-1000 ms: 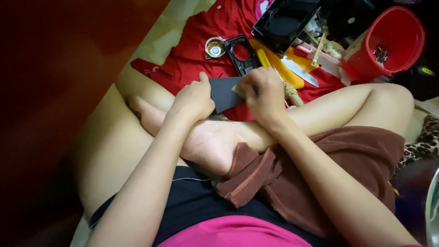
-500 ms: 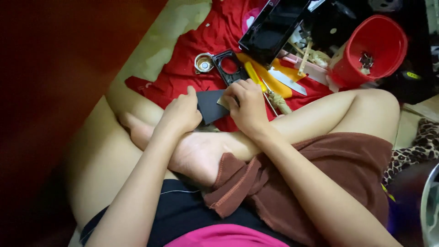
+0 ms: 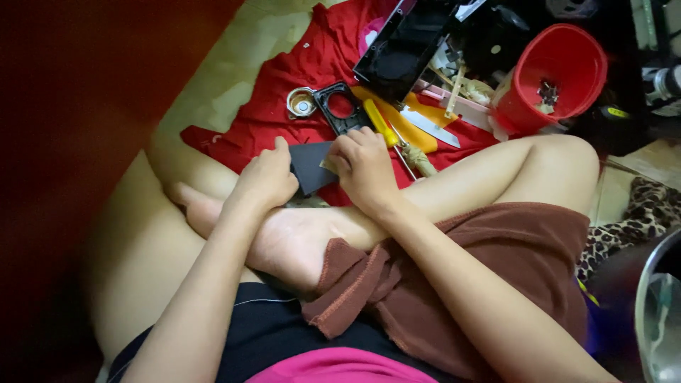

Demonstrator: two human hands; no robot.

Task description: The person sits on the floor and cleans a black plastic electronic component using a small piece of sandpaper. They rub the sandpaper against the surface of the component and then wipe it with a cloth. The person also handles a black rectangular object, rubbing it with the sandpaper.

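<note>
Sheet (image 3: 311,167): dark grey, flat, thin, square-cornered; over red cloth (image 3: 284,92) on the floor.
Left hand (image 3: 266,181): grip closed on its left edge.
Right hand (image 3: 365,167): grip pinches right edge.

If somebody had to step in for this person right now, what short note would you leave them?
Left hand: holds the left edge of a dark flat sheet over the crossed legs.
Right hand: fingers pinch a small pale piece against the sheet's right edge; what it is cannot be told.
Nearby on the red cloth: a metal ring part, a black frame with a round hole, a yellow-handled screwdriver, a blade, a black boxy housing and a red bucket holding small bits.
Done: parts lie laid out apart.
Left: the work on the sheet is in hand, untidied.
</note>
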